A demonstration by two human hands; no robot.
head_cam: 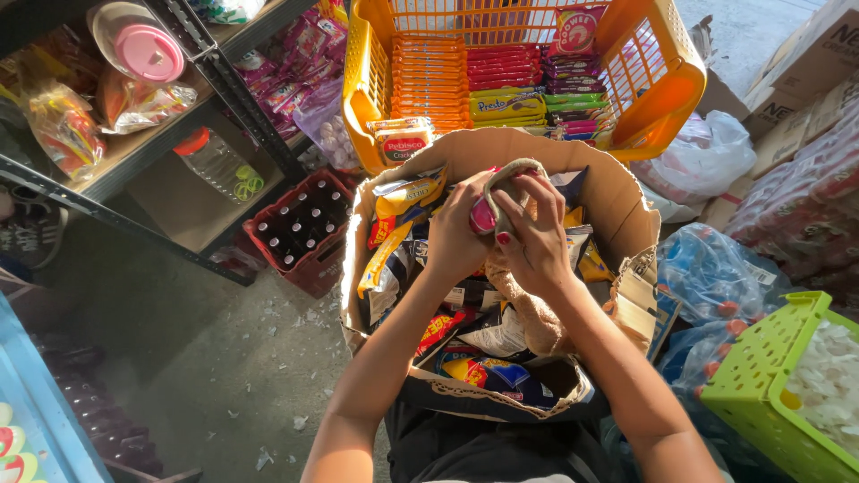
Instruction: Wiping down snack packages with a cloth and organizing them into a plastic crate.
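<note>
Gripping a small pink packet (483,217), the left hand (461,234) has its fingers curled shut around it, above the open cardboard box (617,201). Right hand (537,234): fingers pinched closed on a fold of tan cloth (523,300) that drapes down into the box, touching the left hand. Box contents: snack bags in yellow, red and blue (loosely piled). Beyond the box: orange basket (667,80) of stacked biscuit packs. Left side: red crate (313,259) of dark bottles on the floor, metal shelf (134,152) above. Right side: green basket (769,376).
</note>
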